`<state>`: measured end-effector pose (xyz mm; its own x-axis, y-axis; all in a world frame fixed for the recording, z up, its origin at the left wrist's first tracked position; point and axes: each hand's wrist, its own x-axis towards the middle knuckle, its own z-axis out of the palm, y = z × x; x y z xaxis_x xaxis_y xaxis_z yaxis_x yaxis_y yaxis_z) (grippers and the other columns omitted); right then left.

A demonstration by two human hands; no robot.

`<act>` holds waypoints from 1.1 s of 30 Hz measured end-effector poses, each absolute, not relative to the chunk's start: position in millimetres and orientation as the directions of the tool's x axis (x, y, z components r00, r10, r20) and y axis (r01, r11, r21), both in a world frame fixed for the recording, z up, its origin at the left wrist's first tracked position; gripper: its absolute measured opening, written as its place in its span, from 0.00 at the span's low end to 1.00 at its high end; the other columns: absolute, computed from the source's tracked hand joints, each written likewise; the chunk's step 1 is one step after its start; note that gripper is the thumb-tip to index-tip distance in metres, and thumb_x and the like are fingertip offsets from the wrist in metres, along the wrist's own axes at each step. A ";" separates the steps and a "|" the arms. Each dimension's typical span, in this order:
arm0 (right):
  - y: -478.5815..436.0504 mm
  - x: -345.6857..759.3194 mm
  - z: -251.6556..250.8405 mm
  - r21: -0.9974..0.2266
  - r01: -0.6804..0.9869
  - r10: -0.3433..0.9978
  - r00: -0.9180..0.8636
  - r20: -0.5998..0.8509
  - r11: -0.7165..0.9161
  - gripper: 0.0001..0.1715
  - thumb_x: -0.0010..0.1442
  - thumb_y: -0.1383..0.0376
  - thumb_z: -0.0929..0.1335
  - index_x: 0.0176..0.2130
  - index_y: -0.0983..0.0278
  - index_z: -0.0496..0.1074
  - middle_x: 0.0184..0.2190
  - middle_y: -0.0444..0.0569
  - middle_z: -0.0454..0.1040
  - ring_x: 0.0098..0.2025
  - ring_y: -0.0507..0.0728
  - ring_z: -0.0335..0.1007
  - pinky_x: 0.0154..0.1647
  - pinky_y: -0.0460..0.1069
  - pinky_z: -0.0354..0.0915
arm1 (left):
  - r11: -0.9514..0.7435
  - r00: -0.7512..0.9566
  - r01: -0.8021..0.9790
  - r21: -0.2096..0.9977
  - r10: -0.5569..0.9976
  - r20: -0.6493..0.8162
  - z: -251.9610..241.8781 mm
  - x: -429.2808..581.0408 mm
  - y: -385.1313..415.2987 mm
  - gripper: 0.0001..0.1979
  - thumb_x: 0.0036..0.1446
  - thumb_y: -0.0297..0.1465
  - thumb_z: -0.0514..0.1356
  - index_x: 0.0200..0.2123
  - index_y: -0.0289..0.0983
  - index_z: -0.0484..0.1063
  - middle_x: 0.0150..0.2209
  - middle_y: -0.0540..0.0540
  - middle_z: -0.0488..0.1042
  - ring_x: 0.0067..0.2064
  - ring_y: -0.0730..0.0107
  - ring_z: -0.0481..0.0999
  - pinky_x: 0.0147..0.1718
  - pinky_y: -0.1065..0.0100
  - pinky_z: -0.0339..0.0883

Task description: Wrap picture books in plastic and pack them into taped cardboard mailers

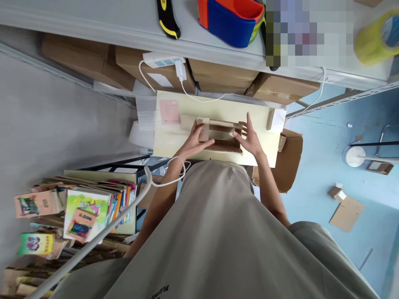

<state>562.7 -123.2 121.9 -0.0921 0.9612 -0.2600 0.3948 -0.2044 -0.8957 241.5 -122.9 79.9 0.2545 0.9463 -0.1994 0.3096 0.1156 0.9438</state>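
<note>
A small open cardboard box (222, 148) lies on the pale yellow tabletop (168, 145), its inside facing up. My left hand (193, 143) grips the box's left end, with the fingers at the far wall and the thumb stretched along the near side. Over the right end, my right hand (251, 141) has its fingers spread; the index finger points away from me and the thumb reaches the box opening. Whether those right fingertips press on the cardboard is hard to tell. A clear strip (204, 126) shows near the box's left end.
A pink sheet (169, 112) lies at the table's left, and a white block (277, 120) at its right. The shelf above holds a black-and-yellow cutter (167, 18), a blue holder (230, 25) and yellow tape (370, 41). Books (87, 207) are stacked at lower left.
</note>
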 end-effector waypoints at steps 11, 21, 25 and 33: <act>-146.2 567.5 120.3 -0.886 0.445 0.960 -0.169 -0.224 -0.129 0.42 0.74 0.27 0.64 0.62 0.52 0.83 0.72 0.56 0.77 0.86 0.70 0.56 0.82 0.70 0.67 | 0.155 0.118 0.359 0.921 0.971 -0.209 93.3 244.6 -138.7 0.24 0.64 0.38 0.77 0.61 0.44 0.81 0.75 0.37 0.73 0.78 0.43 0.72 0.78 0.46 0.69; -129.8 566.7 60.1 -0.913 0.361 0.973 -0.054 -0.222 -0.189 0.53 0.68 0.23 0.68 0.67 0.58 0.80 0.76 0.61 0.74 0.86 0.70 0.57 0.83 0.67 0.66 | 0.088 0.036 0.262 0.961 0.994 -0.101 47.6 253.7 -116.9 0.28 0.75 0.58 0.63 0.56 0.41 0.83 0.65 0.33 0.80 0.66 0.50 0.83 0.61 0.55 0.83; -117.7 566.3 51.8 -0.899 0.402 0.981 -0.012 -0.194 -0.173 0.50 0.67 0.24 0.70 0.66 0.56 0.81 0.74 0.61 0.76 0.81 0.71 0.66 0.71 0.64 0.79 | 0.072 0.019 0.319 0.945 0.996 -0.082 37.1 253.7 -102.0 0.22 0.75 0.53 0.66 0.54 0.41 0.82 0.61 0.36 0.82 0.60 0.56 0.86 0.57 0.60 0.85; -93.9 557.6 30.7 -0.737 0.644 0.979 0.152 -0.138 -0.204 0.31 0.71 0.33 0.72 0.45 0.56 0.71 0.55 0.55 0.80 0.49 0.61 0.81 0.52 0.56 0.79 | 0.056 0.000 0.413 0.909 0.998 -0.062 28.4 255.3 -89.5 0.08 0.67 0.31 0.72 0.49 0.41 0.84 0.54 0.41 0.85 0.51 0.61 0.87 0.51 0.63 0.85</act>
<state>557.6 -93.9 30.7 0.1516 0.9788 -0.1380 0.6445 -0.2037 -0.7370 255.3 -89.5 28.4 -0.0002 0.9981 -0.0616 0.4125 0.0562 0.9092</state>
